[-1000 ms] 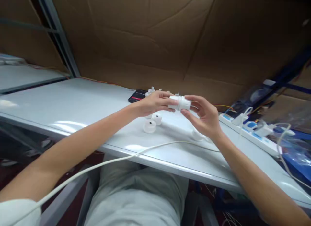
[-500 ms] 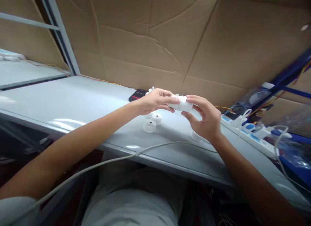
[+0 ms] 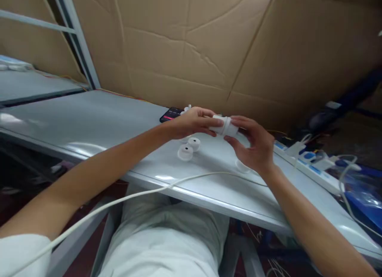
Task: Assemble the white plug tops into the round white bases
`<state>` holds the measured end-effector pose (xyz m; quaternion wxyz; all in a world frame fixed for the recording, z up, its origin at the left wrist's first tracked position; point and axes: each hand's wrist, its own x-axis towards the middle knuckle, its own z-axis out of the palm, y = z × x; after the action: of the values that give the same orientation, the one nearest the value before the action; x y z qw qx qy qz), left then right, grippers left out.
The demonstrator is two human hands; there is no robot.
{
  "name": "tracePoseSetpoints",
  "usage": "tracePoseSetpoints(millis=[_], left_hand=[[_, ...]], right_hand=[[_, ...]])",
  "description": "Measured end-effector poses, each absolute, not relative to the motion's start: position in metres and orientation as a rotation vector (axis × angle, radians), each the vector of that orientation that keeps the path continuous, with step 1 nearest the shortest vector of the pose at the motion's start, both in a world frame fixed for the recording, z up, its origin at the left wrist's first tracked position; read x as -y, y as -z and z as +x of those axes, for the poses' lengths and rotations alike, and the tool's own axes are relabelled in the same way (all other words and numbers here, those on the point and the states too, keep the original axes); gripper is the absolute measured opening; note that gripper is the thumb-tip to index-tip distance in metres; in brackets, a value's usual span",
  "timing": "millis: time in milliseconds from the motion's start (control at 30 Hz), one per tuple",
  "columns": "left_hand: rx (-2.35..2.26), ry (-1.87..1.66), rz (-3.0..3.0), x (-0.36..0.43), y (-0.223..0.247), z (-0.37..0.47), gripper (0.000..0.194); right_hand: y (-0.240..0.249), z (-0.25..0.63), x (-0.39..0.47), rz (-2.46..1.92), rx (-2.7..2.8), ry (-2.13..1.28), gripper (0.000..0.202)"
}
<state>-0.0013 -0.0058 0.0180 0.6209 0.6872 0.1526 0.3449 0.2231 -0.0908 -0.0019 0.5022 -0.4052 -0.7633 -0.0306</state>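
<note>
A white cylindrical piece point(image 3: 226, 126) with a raised ring round its middle is held sideways above the table. My left hand point(image 3: 198, 123) pinches its left end between thumb and fingers. At its right end, the fingers and thumb of my right hand point(image 3: 253, 144) grip the same piece. Below my left hand stand round white pieces with dark centre holes, among them a near one point(image 3: 185, 152) and one behind it point(image 3: 194, 144). Another round whitish piece point(image 3: 242, 165) is partly covered by my right hand.
A phone point(image 3: 170, 114) with a lit screen lies at the back of the table point(image 3: 119, 118). A white cable point(image 3: 167, 187) crosses the front edge. Plugs fill a power strip point(image 3: 316, 167) on the right. Cardboard point(image 3: 179, 50) forms the back wall.
Both hands keep hold of the white cylindrical piece, almost in the same place. The view has shifted slightly, and the light has changed a little.
</note>
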Motion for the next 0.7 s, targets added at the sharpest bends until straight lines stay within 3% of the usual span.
tracePoseSetpoints(millis=[133,367,600,700], left_hand=[[-0.353,-0.884,1.741,0.005,-0.014,0.000,0.050],[-0.261,-1.005,1.938,0.007,-0.010,0.006,0.042],[-0.412,-0.953,1.778,0.006,-0.009,0.005,0.045],[-0.379,-0.944,1.787,0.006,-0.009,0.004,0.047]], right_hand=[[0.004,0.221,0.087,-1.032,1.760,-0.232,0.051],[0.005,0.221,0.075,-1.273,1.514,-0.987,0.065],[0.001,0.230,0.078,-1.088,1.690,-0.549,0.063],[0.003,0.229,0.077,-1.116,1.626,-0.654,0.055]])
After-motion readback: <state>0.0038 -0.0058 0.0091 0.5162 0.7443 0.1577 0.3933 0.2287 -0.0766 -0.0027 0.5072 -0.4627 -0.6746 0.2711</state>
